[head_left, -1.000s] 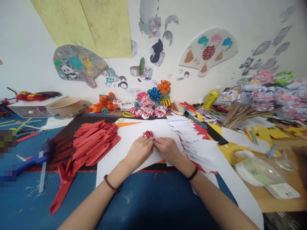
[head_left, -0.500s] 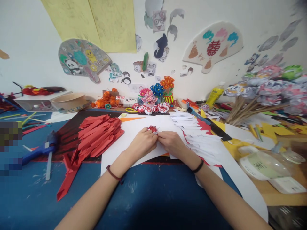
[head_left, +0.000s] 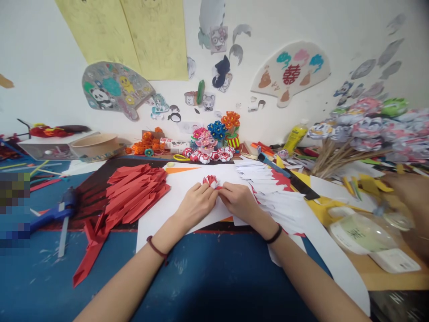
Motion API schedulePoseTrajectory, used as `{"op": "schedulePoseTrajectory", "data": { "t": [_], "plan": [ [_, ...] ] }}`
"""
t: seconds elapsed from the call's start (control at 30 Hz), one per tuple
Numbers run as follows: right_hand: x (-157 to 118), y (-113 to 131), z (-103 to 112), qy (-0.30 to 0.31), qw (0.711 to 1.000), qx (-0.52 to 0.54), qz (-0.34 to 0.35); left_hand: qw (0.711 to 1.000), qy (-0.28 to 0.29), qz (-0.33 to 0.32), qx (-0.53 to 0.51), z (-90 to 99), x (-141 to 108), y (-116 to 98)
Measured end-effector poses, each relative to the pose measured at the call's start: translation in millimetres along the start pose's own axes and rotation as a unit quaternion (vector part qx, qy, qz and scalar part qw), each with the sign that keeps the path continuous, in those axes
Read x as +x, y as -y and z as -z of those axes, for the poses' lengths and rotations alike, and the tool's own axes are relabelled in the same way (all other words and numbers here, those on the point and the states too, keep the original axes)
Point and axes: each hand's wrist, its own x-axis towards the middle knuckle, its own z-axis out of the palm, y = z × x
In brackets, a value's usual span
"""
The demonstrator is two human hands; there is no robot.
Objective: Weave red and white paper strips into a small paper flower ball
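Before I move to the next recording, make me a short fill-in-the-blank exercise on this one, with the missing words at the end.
1. The left hand and right hand meet at a flower of red and ____ paper.
2. The folded strips heaped to the left of the hands are ____.
3. The glue gun has a ____ body.
4. The band on the right wrist is ____.

Missing words: white; red; blue; black.
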Motion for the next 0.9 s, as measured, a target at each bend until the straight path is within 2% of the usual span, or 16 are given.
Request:
{"op": "schedulePoseTrajectory", "data": {
  "t": [0.17, 0.3, 0.47, 0.57, 0.73, 0.83, 0.9],
  "plan": [
    [1.1, 0.8, 1.2, -0.010, 0.999, -0.014, 0.027, 0.999, -0.001, -0.030, -0.011, 0.9, 0.8, 3.3],
    [1.5, 1.1, 2.1, -0.018, 0.999, -0.016, 0.033, 0.999, 0.023, -0.025, -0.032, 4.7, 2.3, 5.7],
    [2.2, 1.6, 2.0, -0.035, 0.997, -0.040, 0.050, 0.998, 0.041, -0.053, -0.002, 8.3, 3.3, 8.5],
    [1.9, 2.2, 1.7, -0.038, 0.996, -0.056, 0.058, 0.998, 0.049, -0.045, -0.009, 9.6, 3.3, 10.2],
    [0.7, 4.4, 2.1, -0.046, 0.994, -0.095, 0.027, 0.993, 0.056, 0.037, -0.094, 16.8, 5.5, 9.5],
    [2.1, 7.0, 3.4, -0.070, 0.993, -0.084, -0.032, 0.978, 0.023, 0.141, -0.153, 20.3, 7.2, 5.7],
    [3.6, 9.3, 4.4, -0.091, 0.991, -0.045, -0.085, 0.954, -0.011, 0.222, -0.199, 20.5, 7.9, 3.0]
  ]
}}
